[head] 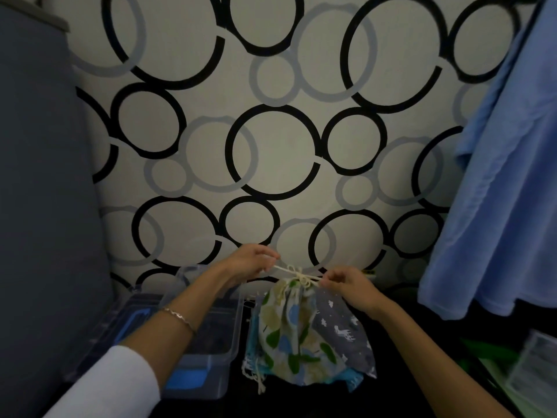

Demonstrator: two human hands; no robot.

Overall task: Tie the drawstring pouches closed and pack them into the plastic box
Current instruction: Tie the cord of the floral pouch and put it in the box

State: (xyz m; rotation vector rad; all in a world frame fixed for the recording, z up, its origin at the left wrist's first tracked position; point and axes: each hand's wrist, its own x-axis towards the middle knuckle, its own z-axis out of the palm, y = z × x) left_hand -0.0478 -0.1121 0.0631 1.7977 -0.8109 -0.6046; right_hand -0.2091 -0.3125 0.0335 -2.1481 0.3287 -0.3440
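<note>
Sitting at nine o'clock from the pouch being tied, a clear plastic box with blue latches (193, 339) stands with its mouth up, just beside the pile, probably so each finished pouch only has a short way to travel. I cannot tell what it holds already.

The left hand (250, 263), with a thin metal bracelet (180, 318) on its wrist, pinches one end of the cream cotton drawstring (297, 274) between thumb and fingers and draws it toward ten o'clock.

A cream fabric pouch printed with green leaves and blue shapes (289, 330) hangs upright from that cord. Its neck is gathered shut, and its weight likely keeps the cord taut for knotting.

The right hand (346, 285) pinches the other cord end and pulls toward three o'clock. The opposed pull looks meant to cinch a knot above the neck.

A grey fabric pouch with white animal prints (340, 324) lies at four o'clock, touching the held pouch, on the dark desk (316, 401). It seems to be waiting its turn.

A blue cloth (497, 176) hangs at two o'clock, well apart.
</note>
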